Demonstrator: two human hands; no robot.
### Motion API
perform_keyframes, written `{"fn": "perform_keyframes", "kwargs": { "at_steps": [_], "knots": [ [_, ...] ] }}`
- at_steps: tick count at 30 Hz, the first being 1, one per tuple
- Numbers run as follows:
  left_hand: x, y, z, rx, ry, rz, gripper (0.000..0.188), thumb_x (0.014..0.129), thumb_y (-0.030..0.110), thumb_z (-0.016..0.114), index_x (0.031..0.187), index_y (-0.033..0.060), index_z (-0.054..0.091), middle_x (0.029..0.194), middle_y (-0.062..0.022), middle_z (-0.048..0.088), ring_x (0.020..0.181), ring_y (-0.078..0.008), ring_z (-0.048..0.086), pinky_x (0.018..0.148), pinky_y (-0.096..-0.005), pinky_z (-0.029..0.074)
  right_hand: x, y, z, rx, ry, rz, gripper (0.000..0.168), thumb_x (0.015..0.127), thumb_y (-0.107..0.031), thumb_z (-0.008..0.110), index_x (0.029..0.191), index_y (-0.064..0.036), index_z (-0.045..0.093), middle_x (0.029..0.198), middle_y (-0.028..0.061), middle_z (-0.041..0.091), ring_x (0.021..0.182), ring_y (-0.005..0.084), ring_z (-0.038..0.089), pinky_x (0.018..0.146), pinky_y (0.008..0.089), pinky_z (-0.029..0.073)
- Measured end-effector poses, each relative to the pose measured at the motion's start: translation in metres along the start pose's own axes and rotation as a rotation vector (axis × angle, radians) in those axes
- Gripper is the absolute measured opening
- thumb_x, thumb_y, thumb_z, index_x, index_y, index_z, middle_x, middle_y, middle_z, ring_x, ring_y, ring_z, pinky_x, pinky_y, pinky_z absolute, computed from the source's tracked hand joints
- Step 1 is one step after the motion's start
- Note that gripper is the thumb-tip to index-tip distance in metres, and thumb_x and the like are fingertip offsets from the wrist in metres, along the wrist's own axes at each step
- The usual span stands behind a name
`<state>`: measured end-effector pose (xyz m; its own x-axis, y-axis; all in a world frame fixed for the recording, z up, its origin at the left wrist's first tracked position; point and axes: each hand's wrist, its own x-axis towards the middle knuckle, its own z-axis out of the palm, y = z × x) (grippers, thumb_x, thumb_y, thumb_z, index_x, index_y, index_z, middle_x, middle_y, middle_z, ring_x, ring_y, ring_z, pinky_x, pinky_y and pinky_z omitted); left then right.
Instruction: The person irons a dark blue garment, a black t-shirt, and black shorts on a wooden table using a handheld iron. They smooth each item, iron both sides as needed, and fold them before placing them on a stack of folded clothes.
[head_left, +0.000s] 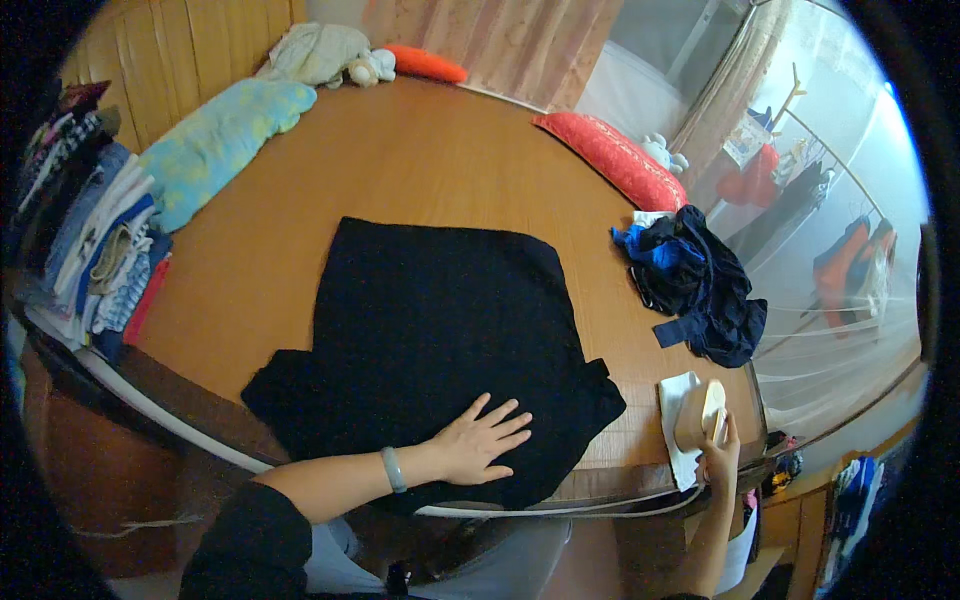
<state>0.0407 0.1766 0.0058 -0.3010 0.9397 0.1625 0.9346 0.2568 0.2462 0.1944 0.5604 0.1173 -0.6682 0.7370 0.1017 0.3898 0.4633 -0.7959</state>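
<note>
A black short-sleeved shirt (442, 322) lies spread out on the brown bed mat, its hem away from me and its sleeves near the front edge. My left hand (484, 442), with a pale bangle on the wrist, rests flat on the shirt with its fingers spread. At the right, my right hand (720, 446) grips a beige handheld garment steamer or iron (694, 420) by its handle. The appliance is over or on a folded white cloth (675, 397) near the mat's front right edge; whether they touch is hard to tell.
Stacked folded clothes (112, 247) stand at the left, beside a blue-yellow pillow (225, 142). Crumpled dark clothes (697, 285) lie at the right below a red pillow (615, 157). A mosquito net (810, 300) hangs along the right side. A white cord or edging runs along the front edge.
</note>
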Motion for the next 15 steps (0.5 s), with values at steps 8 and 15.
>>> {"fn": "perform_keyframes", "kwargs": {
  "at_steps": [8, 15],
  "knots": [
    [0.000, 0.003, 0.007, -0.106, -0.010, 0.104, 0.052, 0.090, 0.040, 0.038, 0.132, 0.0081, 0.038, 0.141, -0.0103, 0.028, 0.133, -0.0263, 0.020, 0.106, -0.0489, 0.014, -0.015, -0.134, 0.125, 0.081, -0.440, -0.362, 0.073, 0.072, 0.001, 0.058, 0.138, -0.010, 0.027, 0.093, 0.0103, 0.057, 0.065, 0.0095, 0.053, 0.053, 0.0222, 0.045],
    [-0.003, 0.003, 0.011, -0.164, 0.047, 0.093, 0.050, 0.087, 0.038, 0.045, 0.129, 0.0102, 0.042, 0.139, -0.0089, 0.032, 0.131, -0.0272, 0.024, 0.105, -0.0507, 0.018, -0.003, -0.136, 0.223, -0.185, -0.634, -0.560, 0.069, 0.074, -0.003, 0.058, 0.137, -0.009, 0.029, 0.118, 0.0203, 0.053, 0.104, 0.0280, 0.054, 0.084, 0.0330, 0.044]
  ]
}}
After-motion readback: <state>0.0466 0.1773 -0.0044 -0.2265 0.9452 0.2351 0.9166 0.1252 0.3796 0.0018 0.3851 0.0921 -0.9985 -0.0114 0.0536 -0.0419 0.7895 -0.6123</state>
